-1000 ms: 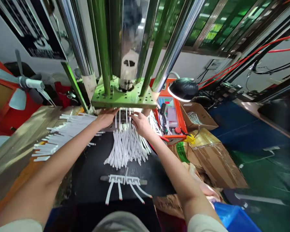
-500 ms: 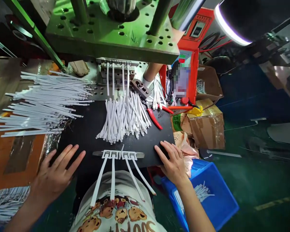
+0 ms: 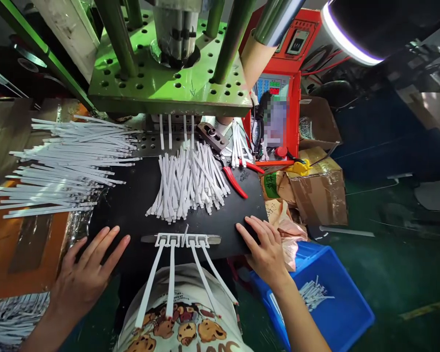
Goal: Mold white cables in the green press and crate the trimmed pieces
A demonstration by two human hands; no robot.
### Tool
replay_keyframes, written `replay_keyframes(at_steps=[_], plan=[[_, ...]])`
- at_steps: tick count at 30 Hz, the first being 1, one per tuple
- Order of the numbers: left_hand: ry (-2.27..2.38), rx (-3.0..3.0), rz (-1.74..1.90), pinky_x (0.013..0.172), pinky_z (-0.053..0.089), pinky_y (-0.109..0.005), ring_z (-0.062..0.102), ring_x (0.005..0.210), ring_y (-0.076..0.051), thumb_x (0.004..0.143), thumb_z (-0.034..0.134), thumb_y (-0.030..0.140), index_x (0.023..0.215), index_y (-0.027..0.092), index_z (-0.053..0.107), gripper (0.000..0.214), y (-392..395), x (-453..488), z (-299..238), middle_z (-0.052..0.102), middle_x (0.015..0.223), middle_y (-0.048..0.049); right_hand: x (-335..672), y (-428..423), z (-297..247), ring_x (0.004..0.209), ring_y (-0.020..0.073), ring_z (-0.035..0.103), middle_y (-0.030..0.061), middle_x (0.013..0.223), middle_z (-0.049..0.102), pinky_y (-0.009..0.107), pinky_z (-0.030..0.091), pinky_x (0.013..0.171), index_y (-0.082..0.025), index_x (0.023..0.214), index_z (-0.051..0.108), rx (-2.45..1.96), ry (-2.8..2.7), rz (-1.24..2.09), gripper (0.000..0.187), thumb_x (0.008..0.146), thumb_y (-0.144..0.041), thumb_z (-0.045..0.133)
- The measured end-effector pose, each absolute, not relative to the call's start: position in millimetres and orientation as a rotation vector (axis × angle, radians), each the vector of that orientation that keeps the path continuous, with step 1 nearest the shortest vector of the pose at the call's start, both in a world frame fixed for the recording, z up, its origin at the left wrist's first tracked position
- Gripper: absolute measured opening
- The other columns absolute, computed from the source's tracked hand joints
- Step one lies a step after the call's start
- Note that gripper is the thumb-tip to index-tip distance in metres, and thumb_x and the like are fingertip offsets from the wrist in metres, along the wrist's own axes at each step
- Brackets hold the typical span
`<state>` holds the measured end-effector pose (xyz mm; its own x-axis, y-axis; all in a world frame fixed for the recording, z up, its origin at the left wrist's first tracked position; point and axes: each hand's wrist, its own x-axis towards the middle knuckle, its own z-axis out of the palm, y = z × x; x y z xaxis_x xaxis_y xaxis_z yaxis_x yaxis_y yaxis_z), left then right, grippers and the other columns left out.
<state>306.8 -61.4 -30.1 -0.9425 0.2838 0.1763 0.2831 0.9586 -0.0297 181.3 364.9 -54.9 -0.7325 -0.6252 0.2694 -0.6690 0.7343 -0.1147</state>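
My left hand [image 3: 86, 274] lies with fingers spread on the left front part of the black work surface [image 3: 128, 205]. At the right front edge rests my right hand [image 3: 266, 252], its fingers also stretched out; both hold nothing. Between them a white moulded strip [image 3: 183, 240] lies near the front edge, with several flat white cables hanging from it toward my shirt. Behind it is a pile of white cables [image 3: 185, 183] with small connector ends. Further back, several cables reach out from under the green press plate [image 3: 168, 93], which hides most of the mould below.
Many loose white cables [image 3: 69, 161] cover the left side. Red-handled cutters [image 3: 235, 182] lie right of the pile, near a metal clamp [image 3: 212, 136]. A red control box [image 3: 296, 112] stands at back right. Below right is a blue bin [image 3: 337, 293] containing cable pieces.
The green press plate has come down over the mould, hiding its top. My view has shifted slightly. Both hands stay resting where they were.
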Motion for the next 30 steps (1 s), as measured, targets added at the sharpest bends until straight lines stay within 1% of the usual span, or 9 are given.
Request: replay_keyframes(at_steps=[5, 10, 13, 15, 16, 20, 23, 27, 30], plan=[[-2.899, -0.513, 0.076, 0.124, 0.014, -0.048, 0.032, 0.147, -0.027, 0.093, 0.046, 0.008, 0.153, 0.021, 0.036, 0.062, -66.8, 305.8, -33.0, 0.042, 0.153, -0.0162, 183.0, 364.3, -56.7, 0.133, 0.0303, 0.048, 0.0157, 0.14, 0.052, 0.052, 0.037, 0.11, -0.021, 0.141, 0.051, 1.027, -2.732, 0.302, 0.066, 0.078, 0.0, 0.048], [-2.872, -0.513, 0.072, 0.12, 0.021, -0.055, 0.042, 0.14, -0.035, 0.095, 0.048, 0.018, 0.153, 0.02, 0.036, 0.059, -65.7, 306.2, -32.2, 0.046, 0.15, -0.018, 184.0, 365.6, -51.0, 0.134, 0.0331, 0.046, 0.0187, 0.142, 0.05, 0.055, 0.036, 0.11, -0.017, 0.142, 0.05, 1.023, -2.771, 0.307, 0.062, 0.082, -0.002, 0.051], [-2.873, -0.562, -0.073, 0.109, 0.033, -0.058, 0.048, 0.132, -0.041, 0.097, 0.053, 0.036, 0.153, 0.022, 0.035, 0.061, -56.8, 298.1, -26.1, 0.051, 0.145, -0.0191, 186.2, 351.6, -36.4, 0.135, 0.0359, 0.043, 0.0205, 0.141, 0.049, 0.059, 0.034, 0.11, -0.015, 0.14, 0.05, 1.092, -2.79, 0.527, 0.051, 0.091, -0.022, 0.062], [-2.85, -0.586, -0.189, 0.099, 0.042, -0.05, 0.056, 0.121, -0.038, 0.097, 0.054, 0.042, 0.152, 0.022, 0.037, 0.06, -44.9, 286.5, -21.2, 0.056, 0.137, -0.0188, 188.0, 332.3, -26.4, 0.129, 0.0331, 0.047, 0.0193, 0.136, 0.053, 0.057, 0.037, 0.108, -0.016, 0.137, 0.051, 1.174, -2.719, 0.817, 0.052, 0.093, -0.04, 0.064], [-2.831, -0.59, -0.219, 0.094, 0.045, -0.046, 0.061, 0.114, -0.034, 0.098, 0.054, 0.04, 0.149, 0.02, 0.041, 0.056, -38.1, 279.3, -19.5, 0.059, 0.13, -0.0178, 188.2, 321.1, -22.7, 0.124, 0.0304, 0.051, 0.0181, 0.132, 0.056, 0.053, 0.04, 0.105, -0.016, 0.136, 0.051, 1.206, -2.672, 0.949, 0.051, 0.094, -0.044, 0.062], [-2.792, -0.619, -0.32, 0.083, 0.047, -0.031, 0.063, 0.089, -0.019, 0.1, 0.05, 0.016, 0.129, 0.014, 0.055, 0.029, -17.9, 251.1, -21.7, 0.063, 0.099, -0.0081, 173.7, 286.4, -16.7, 0.095, 0.021, 0.06, 0.0115, 0.108, 0.068, 0.038, 0.049, 0.084, -0.016, 0.121, 0.062, 1.323, -2.632, 1.116, 0.025, 0.099, -0.024, 0.054], [-2.833, -0.703, -0.477, 0.077, 0.046, -0.027, 0.059, 0.083, -0.016, 0.101, 0.042, 0.011, 0.117, 0.014, 0.057, 0.021, -16.6, 239.1, -27.4, 0.057, 0.089, -0.0042, 143.0, 278.3, -13.1, 0.081, 0.0162, 0.062, 0.0079, 0.096, 0.071, 0.029, 0.049, 0.074, -0.016, 0.107, 0.071, 1.572, -2.65, 1.211, 0.018, 0.096, -0.016, 0.057], [-2.881, -0.785, -0.56, 0.073, 0.046, -0.029, 0.055, 0.079, -0.016, 0.101, 0.039, 0.01, 0.107, 0.015, 0.057, 0.02, -17.5, 234.0, -26.6, 0.053, 0.084, -0.0025, 92.0, 253.6, -3.7, 0.075, 0.0112, 0.065, 0.0038, 0.085, 0.071, 0.02, 0.048, 0.071, -0.016, 0.091, 0.074, 1.869, -2.634, 1.393, 0.024, 0.089, 0.0, 0.055], [-2.923, -0.715, -0.517, 0.07, 0.046, -0.03, 0.054, 0.078, -0.017, 0.101, 0.037, 0.011, 0.097, 0.016, 0.058, 0.021, -10.9, 235.1, -19.1, 0.053, 0.083, -0.003, 63.2, 218.3, 2.6, 0.072, 0.0118, 0.064, 0.0036, 0.081, 0.068, 0.021, 0.048, 0.071, -0.014, 0.09, 0.071, 1.546, -2.567, 1.395, 0.03, 0.082, 0.006, 0.05]])
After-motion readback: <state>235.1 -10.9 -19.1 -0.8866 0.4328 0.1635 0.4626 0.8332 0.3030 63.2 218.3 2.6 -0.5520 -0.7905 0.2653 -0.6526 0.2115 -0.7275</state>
